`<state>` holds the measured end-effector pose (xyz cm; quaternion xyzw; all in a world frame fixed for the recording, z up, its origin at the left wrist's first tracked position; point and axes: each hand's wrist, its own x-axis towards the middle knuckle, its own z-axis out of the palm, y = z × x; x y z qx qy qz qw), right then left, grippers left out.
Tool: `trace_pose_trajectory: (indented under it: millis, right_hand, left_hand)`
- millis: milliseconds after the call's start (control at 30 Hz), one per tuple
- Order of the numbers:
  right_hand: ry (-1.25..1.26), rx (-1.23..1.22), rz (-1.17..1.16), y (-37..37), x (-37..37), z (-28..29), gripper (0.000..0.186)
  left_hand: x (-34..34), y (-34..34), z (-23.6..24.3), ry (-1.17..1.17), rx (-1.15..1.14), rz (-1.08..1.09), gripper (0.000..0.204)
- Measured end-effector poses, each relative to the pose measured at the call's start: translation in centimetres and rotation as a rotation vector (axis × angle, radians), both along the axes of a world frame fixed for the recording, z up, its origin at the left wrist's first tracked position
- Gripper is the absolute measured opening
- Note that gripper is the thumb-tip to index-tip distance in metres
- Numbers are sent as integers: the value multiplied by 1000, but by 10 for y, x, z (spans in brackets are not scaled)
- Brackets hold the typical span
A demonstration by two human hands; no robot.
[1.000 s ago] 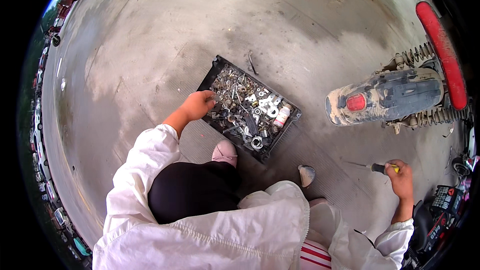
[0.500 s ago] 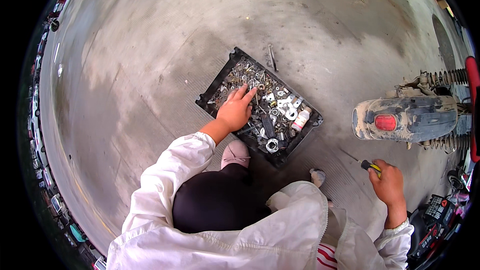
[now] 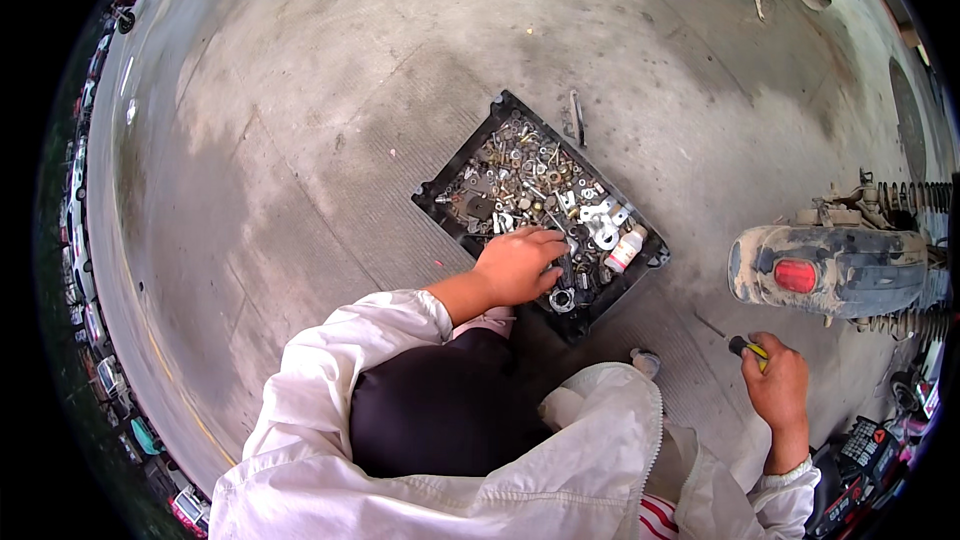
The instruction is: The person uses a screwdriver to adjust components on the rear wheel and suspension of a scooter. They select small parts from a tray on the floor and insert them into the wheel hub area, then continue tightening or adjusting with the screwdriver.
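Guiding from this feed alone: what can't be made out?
Head view:
Bare left hand: hides whatever lies beneath.
Yellow-and-black screwdriver: handle partly hidden by bare right hand.
Muddy black fender: vehicle beyond cut off by right rim.
Metal hardware in black plastic tray: many pieces too small.

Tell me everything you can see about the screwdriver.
The screwdriver has a black and yellow handle, plastic by its look, and a thin, straight shaft that looks like metal. The right hand grips the handle, hiding part of it. The shaft points forward and to the person's left, above the floor. Its tip is too small to make out.
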<state>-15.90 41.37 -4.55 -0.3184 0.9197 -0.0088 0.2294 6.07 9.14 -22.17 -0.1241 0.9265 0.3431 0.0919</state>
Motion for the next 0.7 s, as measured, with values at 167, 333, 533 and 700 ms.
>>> trace_pose_trajectory:
  millis: [167, 333, 533, 700]
  right_hand:
    - [9, -2, -9, 0, 1, 1, 24]
    - [11, -16, -3, -6, 4, 0, 24]
    - [-20, 19, -42, -12, 5, 4, 25]
    - [16, -23, -37, -3, 0, -3, 25]
  left_hand:
    - [-27, -32, -7, 59, 4, 328, 23]
    - [-50, -77, -43, 77, -98, 406, 28]
    - [-61, -85, -62, 94, -3, 390, 26]
    - [-49, -90, -43, 216, 1640, 793, 11]
